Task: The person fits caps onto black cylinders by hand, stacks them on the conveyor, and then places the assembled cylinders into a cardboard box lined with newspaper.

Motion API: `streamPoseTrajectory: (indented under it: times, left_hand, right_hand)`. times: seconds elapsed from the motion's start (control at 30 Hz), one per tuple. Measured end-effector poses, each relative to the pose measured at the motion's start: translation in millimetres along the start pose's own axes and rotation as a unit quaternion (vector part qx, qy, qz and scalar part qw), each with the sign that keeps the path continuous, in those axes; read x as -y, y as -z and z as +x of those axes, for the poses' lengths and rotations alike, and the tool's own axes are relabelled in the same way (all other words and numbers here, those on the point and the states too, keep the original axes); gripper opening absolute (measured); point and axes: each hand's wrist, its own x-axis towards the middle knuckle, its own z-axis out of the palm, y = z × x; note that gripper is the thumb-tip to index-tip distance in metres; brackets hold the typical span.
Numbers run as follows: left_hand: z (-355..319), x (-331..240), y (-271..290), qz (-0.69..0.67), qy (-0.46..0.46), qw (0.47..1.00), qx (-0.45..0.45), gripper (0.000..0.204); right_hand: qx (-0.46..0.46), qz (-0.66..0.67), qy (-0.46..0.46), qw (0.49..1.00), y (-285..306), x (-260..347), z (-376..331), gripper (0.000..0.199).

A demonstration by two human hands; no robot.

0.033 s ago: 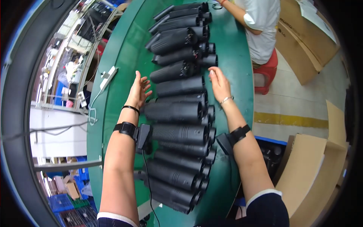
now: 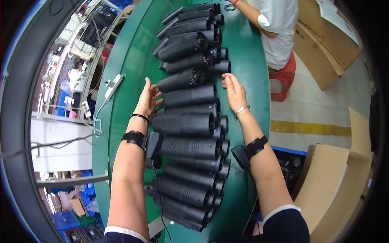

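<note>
A long row of black, ribbed plastic tube housings (image 2: 188, 146) lies crosswise on the green table, stacked in layers, most with open round ends toward the right. My left hand (image 2: 149, 99) is at the row's left side, thumb up and fingers apart, near the end of a smooth black housing (image 2: 190, 95). Across the row, my right hand (image 2: 236, 94) hovers by the right ends, fingers loosely bent and holding nothing. Farther up, several housings (image 2: 182, 47) show small parts and bits of wire at their ends. Black devices are strapped to both my forearms.
The green table (image 2: 253, 117) has a raised left edge carrying a white power strip (image 2: 114, 86). Another person (image 2: 277, 36) sits on a red stool (image 2: 287, 81) at the far right. Cardboard boxes (image 2: 324, 178) stand at the near right. A black cable hangs along my left forearm.
The view has shifted slightly, so the row of housings appears a little farther left. Both hands keep nearly the same pose, and nothing has been picked up.
</note>
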Motion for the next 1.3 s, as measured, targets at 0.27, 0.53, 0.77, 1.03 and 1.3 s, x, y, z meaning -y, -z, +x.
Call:
streamPoseTrajectory:
  times: [0.27, 0.53, 0.77, 1.03, 1.3]
  left_hand:
    - [16.5, -4.8, -25.2, -0.187, 0.082, 0.957, 0.207, 0.058]
    - [6.3, 6.3, -37.2, -0.108, 0.06, 0.981, 0.147, 0.044]
    - [-0.4, -1.4, -33.2, -0.106, 0.006, 0.983, 0.146, 0.05]
    - [-2.9, -6.0, -40.1, -0.135, 0.026, 0.98, 0.145, 0.054]
    - [7.4, -0.8, -36.6, -0.155, 0.034, 0.979, 0.13, 0.044]
  right_hand:
    - [0.094, 0.1, -0.09, 0.986, 13.0, 6.2, 3.4, 0.047]
    - [0.167, 0.063, -0.011, 0.984, 12.3, -2.0, 5.3, 0.053]
    - [0.106, -0.068, 0.104, 0.987, 7.1, 19.0, 3.6, 0.041]
    - [-0.117, -0.119, 0.141, 0.976, 12.3, -2.6, 15.1, 0.05]
    - [-0.112, -0.182, 0.09, 0.973, 12.8, -4.7, 16.6, 0.037]
